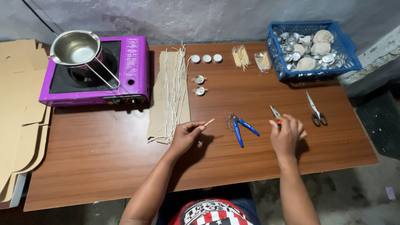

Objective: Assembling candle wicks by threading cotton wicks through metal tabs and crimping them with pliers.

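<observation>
The left hand pinches a thin little stick between its fingertips, so its grip is closed on the stick. The stick pokes up and to the right, just above the brown surface. The right hand is curled shut around a small pair of scissors. Only the pointed blades and a bit of red handle stick out of the hand.

Between the two hands lie blue pliers on the surface. Black scissors lie to the right of the right hand. Just left of the left hand is a strip of cardboard with long white strings on it. Farther back are two small metal cups with sticks across them. A purple stove with a shiny pot sits at the back left. A blue basket full of small metal cups sits at the back right.
</observation>
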